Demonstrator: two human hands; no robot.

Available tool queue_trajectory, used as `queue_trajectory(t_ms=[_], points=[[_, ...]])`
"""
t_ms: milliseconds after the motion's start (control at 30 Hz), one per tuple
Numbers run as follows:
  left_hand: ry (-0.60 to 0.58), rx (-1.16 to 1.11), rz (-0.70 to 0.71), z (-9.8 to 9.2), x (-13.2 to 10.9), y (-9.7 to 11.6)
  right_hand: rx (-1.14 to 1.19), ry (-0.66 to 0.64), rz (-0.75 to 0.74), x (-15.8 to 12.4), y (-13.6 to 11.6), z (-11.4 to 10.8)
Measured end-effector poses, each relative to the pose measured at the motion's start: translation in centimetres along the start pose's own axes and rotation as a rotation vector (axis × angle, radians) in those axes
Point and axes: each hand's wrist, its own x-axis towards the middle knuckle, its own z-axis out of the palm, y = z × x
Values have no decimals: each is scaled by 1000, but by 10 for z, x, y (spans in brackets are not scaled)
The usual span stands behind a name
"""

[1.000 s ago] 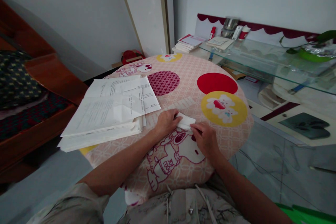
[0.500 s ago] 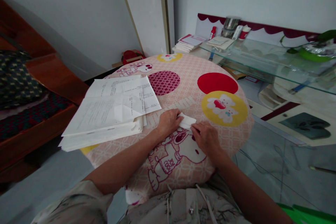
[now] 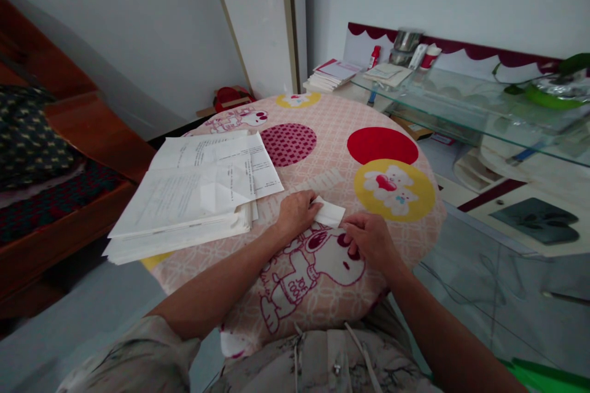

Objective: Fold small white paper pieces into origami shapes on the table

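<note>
A small folded piece of white paper lies on the patterned cloth between my hands. My left hand is closed over its left end, fingers curled down onto it. At its lower right corner, my right hand has thumb and forefinger pinched together on the edge, the other fingers curled under. The fingertips partly hide both ends of the paper. To the left of my left hand rests a thick stack of printed sheets, the top ones creased and loosely laid.
The round table wears a pink cartoon-print cloth. Behind on the right is a glass shelf with books, a metal container and a paper cup. A wooden seat stands left. Grey slippers are at right.
My right hand has shifted slightly right and turned, its fingers now more curled at the paper's edge. The paper looks flatter and shows more of its surface. My left hand stays in place.
</note>
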Motion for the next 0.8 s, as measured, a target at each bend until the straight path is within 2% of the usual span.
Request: queue_trajectory(t_ms=[100, 300, 567, 733, 800], points=[[21, -2, 18, 1, -3, -1, 194, -129, 159, -1, -6, 5], [15, 23, 32, 5, -10, 0, 364, -157, 199, 0, -12, 14], [18, 80, 131, 10, -14, 3, 214, -237, 288, -1, -17, 11], [12, 75, 134, 11, -14, 2, 135, -282, 234, 0, -12, 4], [11, 73, 142, 11, -14, 2, -17, -207, 127, 2, -7, -1]])
